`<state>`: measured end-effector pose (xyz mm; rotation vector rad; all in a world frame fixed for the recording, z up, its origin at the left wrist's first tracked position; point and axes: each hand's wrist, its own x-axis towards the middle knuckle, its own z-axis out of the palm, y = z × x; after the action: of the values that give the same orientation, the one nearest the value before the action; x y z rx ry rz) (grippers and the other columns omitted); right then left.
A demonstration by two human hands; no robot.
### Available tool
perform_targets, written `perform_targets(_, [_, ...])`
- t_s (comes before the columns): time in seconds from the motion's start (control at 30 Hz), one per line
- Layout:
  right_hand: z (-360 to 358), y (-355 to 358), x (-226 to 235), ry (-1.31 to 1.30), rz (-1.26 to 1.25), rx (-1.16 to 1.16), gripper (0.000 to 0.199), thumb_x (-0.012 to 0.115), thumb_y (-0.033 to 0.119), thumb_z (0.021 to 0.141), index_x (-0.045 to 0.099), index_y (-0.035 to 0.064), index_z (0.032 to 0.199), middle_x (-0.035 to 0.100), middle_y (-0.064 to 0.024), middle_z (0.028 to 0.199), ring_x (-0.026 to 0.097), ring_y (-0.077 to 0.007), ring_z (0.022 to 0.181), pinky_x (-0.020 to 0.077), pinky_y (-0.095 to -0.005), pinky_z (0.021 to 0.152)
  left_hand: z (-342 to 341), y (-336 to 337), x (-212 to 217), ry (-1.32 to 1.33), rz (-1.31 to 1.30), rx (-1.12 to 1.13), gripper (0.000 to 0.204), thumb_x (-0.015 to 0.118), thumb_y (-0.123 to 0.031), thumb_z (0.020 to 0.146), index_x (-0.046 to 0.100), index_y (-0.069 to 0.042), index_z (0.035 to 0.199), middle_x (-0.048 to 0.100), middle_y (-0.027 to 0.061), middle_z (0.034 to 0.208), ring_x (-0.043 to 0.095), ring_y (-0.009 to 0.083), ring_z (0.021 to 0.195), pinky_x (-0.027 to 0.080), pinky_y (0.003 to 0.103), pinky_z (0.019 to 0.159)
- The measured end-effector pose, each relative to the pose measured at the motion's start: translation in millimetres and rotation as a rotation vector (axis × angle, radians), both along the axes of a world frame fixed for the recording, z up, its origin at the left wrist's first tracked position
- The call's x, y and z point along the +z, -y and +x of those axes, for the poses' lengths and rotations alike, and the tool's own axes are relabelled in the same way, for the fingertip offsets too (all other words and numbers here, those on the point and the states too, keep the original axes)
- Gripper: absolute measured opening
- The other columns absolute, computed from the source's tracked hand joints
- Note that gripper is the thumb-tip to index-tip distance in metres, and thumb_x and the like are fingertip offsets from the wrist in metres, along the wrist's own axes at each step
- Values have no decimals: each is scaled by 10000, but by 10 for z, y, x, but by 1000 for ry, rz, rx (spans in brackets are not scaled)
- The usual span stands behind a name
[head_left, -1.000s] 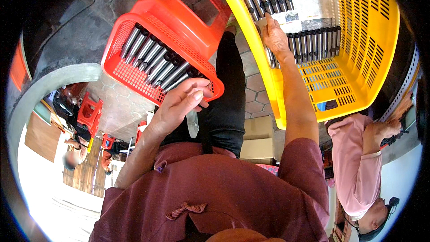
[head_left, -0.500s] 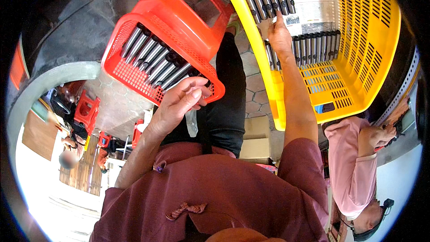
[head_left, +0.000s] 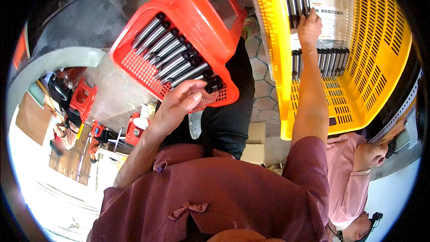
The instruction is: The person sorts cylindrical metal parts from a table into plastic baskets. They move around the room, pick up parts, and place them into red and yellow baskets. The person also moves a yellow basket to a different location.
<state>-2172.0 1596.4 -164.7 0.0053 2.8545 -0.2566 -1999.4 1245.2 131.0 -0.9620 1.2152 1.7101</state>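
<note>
My right hand reaches into the yellow plastic basket, its fingers closed on the near end of a metal rod at the edge of a row. These dark-ended, silvery rods lie side by side on printed newspaper. Another row of rods lies nearer in that basket. My left hand hovers by the near rim of a red plastic basket, fingers loosely curled and apart with nothing visible in them. Inside the red basket, several similar rods lie slanted, dark ends up and right.
The red basket rests against a red plastic stool beside my dark-trousered leg. Between the baskets, a cardboard box stands on the paved floor. A person in pink sits at the right. More red stools stand at the left.
Both baskets sit farther right and slightly lower in the picture as the view shifts. My right hand moves to the right edge of the far rod row. My left hand stays by the red rim.
</note>
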Motion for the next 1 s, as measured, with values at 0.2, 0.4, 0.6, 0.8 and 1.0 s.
perform_targets(0.2, [-38, -385, 611, -245, -419, -196, 475, 587, 157, 910, 433, -100, 1278, 545, -274, 1211, 531, -337, 1134, 433, -427, 978, 389, 210, 16, -63, -14, 29, 323, 477, -225, 996, 518, -19, 1242, 642, 68, 1033, 622, 145, 916, 511, 288, 809])
perform_targets(0.4, [288, 846, 2532, -576, -802, -349, 214, 531, 51, 914, 532, -63, 1094, 594, -161, 1065, 581, -242, 953, 472, -343, 899, 1001, 677, -261, -69, -336, 98, 267, 507, -207, 980, 573, -27, 1166, 660, 33, 894, 598, 96, 782, 501, 248, 710])
perform_targets(0.6, [1240, 2113, 2589, 257, -624, 436, 222, 611, 93, 873, 615, 30, 1085, 626, -159, 1031, 604, -315, 1005, 477, -405, 897, 1419, 1047, -1020, -128, -572, 111, 342, 546, -288, 953, 553, -32, 1179, 624, 46, 966, 581, 118, 752, 491, 279, 746])
perform_targets(0.8, [1263, 2452, 1942, 161, -206, 861, 460, 704, 213, 785, 569, 64, 1199, 537, -120, 1187, 538, -321, 1034, 449, -431, 865, 959, 965, -1078, -61, -207, 133, 316, 558, -292, 938, 598, 11, 1019, 621, 72, 813, 606, 119, 688, 527, 286, 642])
perform_targets(1.0, [966, 2458, 1735, 51, -121, 821, 570, 725, 361, 779, 541, 44, 1216, 526, -150, 1207, 530, -345, 1063, 441, -448, 902, 648, 1053, -1119, -100, -253, -34, 365, 538, -364, 953, 588, -33, 1099, 613, 37, 905, 581, 122, 688, 520, 280, 658])
